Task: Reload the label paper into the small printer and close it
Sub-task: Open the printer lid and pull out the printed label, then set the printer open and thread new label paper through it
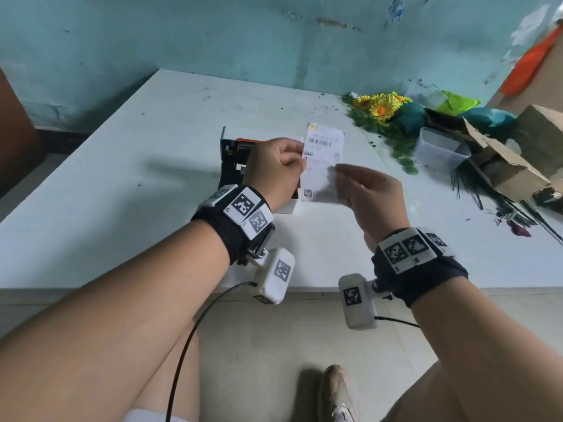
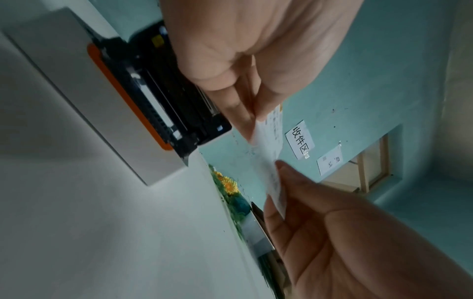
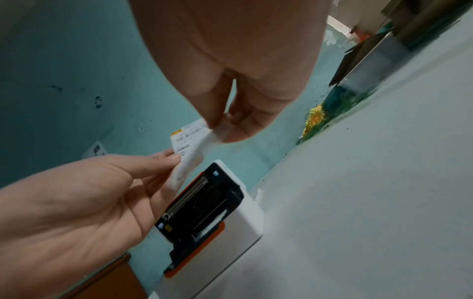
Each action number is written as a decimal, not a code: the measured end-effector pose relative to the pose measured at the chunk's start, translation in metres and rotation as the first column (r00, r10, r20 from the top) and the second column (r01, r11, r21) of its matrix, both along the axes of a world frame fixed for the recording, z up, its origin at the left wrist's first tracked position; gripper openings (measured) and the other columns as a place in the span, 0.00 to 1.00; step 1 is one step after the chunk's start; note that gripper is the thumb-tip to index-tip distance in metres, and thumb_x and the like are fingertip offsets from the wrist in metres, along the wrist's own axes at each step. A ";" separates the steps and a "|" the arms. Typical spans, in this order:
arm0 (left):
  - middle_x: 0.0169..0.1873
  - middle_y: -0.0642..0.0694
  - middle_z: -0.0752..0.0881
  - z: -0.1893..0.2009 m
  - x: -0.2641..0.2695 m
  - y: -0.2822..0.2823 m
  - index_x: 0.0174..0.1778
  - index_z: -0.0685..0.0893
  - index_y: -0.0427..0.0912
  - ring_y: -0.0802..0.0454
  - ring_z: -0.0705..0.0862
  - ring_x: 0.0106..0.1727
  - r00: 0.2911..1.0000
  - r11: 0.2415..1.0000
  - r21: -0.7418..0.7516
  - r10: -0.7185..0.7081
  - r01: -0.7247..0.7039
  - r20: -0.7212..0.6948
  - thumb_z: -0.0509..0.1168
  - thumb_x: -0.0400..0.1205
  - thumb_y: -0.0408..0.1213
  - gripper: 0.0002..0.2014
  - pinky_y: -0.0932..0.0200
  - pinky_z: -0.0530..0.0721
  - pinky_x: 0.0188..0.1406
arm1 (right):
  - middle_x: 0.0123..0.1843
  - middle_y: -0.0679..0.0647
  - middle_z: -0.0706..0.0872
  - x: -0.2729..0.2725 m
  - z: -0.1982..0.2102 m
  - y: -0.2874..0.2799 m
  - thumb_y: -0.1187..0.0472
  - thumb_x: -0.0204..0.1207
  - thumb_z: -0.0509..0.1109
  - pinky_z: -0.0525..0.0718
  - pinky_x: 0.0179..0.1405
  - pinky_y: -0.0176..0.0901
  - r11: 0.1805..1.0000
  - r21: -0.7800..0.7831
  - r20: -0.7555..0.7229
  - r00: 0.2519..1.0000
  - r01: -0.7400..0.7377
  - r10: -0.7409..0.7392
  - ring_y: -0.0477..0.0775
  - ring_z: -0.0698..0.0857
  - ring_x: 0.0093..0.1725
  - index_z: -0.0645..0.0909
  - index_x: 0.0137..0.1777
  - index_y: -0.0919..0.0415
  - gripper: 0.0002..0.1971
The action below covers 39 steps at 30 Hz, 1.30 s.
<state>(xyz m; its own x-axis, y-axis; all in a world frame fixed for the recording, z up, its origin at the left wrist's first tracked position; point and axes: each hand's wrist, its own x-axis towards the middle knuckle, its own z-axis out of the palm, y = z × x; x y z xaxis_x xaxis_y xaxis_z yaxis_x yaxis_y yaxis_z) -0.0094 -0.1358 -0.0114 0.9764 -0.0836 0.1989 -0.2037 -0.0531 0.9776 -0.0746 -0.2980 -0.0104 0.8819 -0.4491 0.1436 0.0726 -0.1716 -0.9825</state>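
Note:
A printed white label paper (image 1: 324, 159) hangs in the air over the table, held between both hands. My left hand (image 1: 297, 158) pinches its left edge near the top. My right hand (image 1: 338, 173) pinches its lower right part. Just behind and below the left hand stands the small white printer (image 1: 233, 152), its lid open, showing a black inside and an orange trim. The left wrist view shows the open printer (image 2: 143, 105) and the paper (image 2: 268, 145) edge-on between the fingers. In the right wrist view the paper (image 3: 189, 145) hangs directly above the printer (image 3: 212, 212).
The white table (image 1: 122, 208) stands against a teal wall. At the back right lie artificial sunflowers (image 1: 380, 109), a clear plastic tub (image 1: 440, 150) and open cardboard boxes (image 1: 505, 166). Dark stems are scattered near the right edge.

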 end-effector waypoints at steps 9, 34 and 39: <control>0.55 0.44 0.82 -0.014 -0.004 -0.051 0.70 0.84 0.37 0.43 0.89 0.49 0.856 0.946 -0.096 -0.321 0.310 -0.405 0.53 0.88 0.17 0.22 0.41 0.90 0.64 | 0.55 0.50 0.94 0.015 -0.028 -0.054 0.65 0.83 0.69 0.90 0.53 0.51 0.917 -0.350 -0.133 0.959 0.190 -0.249 0.54 0.89 0.52 0.94 0.63 0.57 0.15; 0.36 0.50 0.92 -0.013 -0.001 0.082 0.39 0.91 0.47 0.49 0.89 0.36 0.985 0.927 0.365 0.129 -0.080 -0.111 0.68 0.82 0.32 0.10 0.60 0.85 0.41 | 0.55 0.55 0.92 0.023 -0.020 0.006 0.63 0.80 0.73 0.90 0.62 0.54 0.953 -0.300 -0.301 0.952 -0.034 -0.060 0.55 0.88 0.49 0.89 0.67 0.51 0.16; 0.36 0.43 0.81 -0.024 0.017 0.123 0.40 0.86 0.43 0.45 0.78 0.39 0.933 0.899 0.388 0.298 -0.204 -0.200 0.65 0.75 0.37 0.05 0.53 0.80 0.44 | 0.47 0.51 0.89 0.041 -0.014 0.051 0.62 0.81 0.73 0.89 0.54 0.50 0.979 -0.113 -0.345 0.931 -0.171 0.123 0.51 0.85 0.43 0.89 0.67 0.47 0.16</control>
<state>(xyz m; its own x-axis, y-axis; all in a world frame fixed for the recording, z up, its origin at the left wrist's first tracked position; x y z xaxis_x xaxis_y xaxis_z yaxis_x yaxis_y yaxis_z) 0.0073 -0.0130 -0.0350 0.9872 0.1517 -0.0488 0.1094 -0.4226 0.8997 -0.0340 -0.2470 -0.0240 0.9440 -0.3077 -0.1192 -0.2208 -0.3205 -0.9212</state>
